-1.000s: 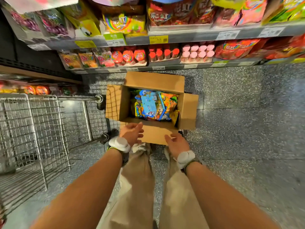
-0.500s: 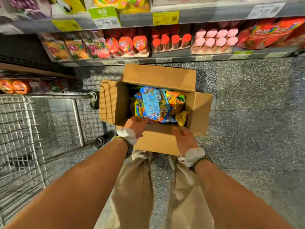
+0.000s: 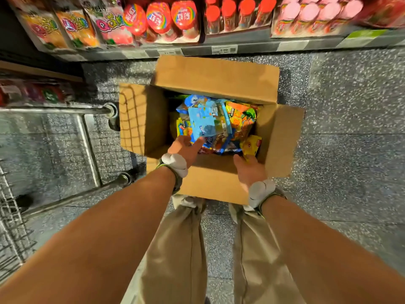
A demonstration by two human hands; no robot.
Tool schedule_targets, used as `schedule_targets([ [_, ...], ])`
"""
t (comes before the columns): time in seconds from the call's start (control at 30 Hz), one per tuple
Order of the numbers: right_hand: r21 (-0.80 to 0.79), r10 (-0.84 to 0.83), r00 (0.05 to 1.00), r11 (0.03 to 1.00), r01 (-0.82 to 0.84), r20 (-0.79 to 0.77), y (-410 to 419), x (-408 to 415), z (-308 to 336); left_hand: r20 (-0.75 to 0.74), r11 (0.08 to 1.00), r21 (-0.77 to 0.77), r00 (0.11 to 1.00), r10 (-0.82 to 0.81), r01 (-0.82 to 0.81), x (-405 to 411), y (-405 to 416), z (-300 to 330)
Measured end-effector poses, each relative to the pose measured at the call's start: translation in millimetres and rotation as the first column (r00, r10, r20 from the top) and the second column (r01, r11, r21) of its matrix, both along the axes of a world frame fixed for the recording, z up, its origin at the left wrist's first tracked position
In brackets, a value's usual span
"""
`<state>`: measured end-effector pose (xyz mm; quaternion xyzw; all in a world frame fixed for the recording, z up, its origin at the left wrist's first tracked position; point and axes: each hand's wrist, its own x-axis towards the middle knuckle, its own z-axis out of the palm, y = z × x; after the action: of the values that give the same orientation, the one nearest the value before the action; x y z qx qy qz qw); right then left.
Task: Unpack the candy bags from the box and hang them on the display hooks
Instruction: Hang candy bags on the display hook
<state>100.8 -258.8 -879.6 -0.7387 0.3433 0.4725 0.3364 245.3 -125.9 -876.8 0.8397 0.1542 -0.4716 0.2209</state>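
An open cardboard box (image 3: 215,79) stands on the speckled floor in front of my feet, its four flaps folded out. Inside lie several candy bags: a blue bag (image 3: 208,121) on top, an orange and green bag (image 3: 241,119) to its right, and a yellow bag (image 3: 252,144) at the near right corner. My left hand (image 3: 186,148) is inside the box, thumb on the blue bag's near left corner, fingers curled at its edge. My right hand (image 3: 247,170) lies over the near flap with straight fingers that reach the yellow bag's lower edge. No display hooks are in view.
A low shelf (image 3: 219,49) just beyond the box holds candy pouches and red- and pink-capped tubes. A wire shopping cart (image 3: 87,139) stands at the left, with a wheel close to the box's left flap. Open speckled floor lies to the right.
I have leaned in closer over the box. My left hand went from the near flap into the box onto the blue bag. My right hand slid forward to the yellow bag.
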Motion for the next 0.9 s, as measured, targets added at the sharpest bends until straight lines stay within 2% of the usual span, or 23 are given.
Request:
schedule_targets([
  [0.1,0.069,-0.136,0.989,0.988,0.14,-0.054,0.7,5.5,-8.4,-0.003,0.999,-0.014,0.999,-0.033,0.033,2.5,-0.3,-16.1],
  [0.2,0.067,-0.195,0.976,0.977,0.201,-0.095,1.0,13.2,-24.6,-0.038,0.998,-0.018,0.998,-0.056,0.055,8.7,1.5,-34.6],
  [0.37,0.032,-0.426,0.896,0.901,0.433,-0.123,2.6,19.3,-53.3,-0.063,0.997,-0.036,0.995,-0.072,0.07,18.9,2.9,-67.1],
  [0.43,0.014,-0.419,0.901,0.906,0.423,-0.112,-0.1,18.7,-59.3,-0.075,0.999,-0.034,0.996,-0.045,0.042,19.2,1.2,-74.5],
  [0.6,-0.005,-0.247,0.965,0.969,0.247,-0.093,-6.5,24.8,-81.1,-0.078,0.992,0.057,0.99,0.116,-0.112,17.8,3.4,-100.4],
  [0.8,-0.057,-0.23,0.954,0.973,0.223,-0.19,-3.7,26.7,-105.3,-0.124,0.929,-0.019,0.923,0.365,-0.37,16.0,1.2,-123.8],
  [0.9,-0.072,-0.231,0.956,0.972,0.222,-0.181,-4.0,28.0,-106.3,-0.141,0.95,-0.049,0.944,0.298,-0.308,22.3,-1.3,-127.2],
])
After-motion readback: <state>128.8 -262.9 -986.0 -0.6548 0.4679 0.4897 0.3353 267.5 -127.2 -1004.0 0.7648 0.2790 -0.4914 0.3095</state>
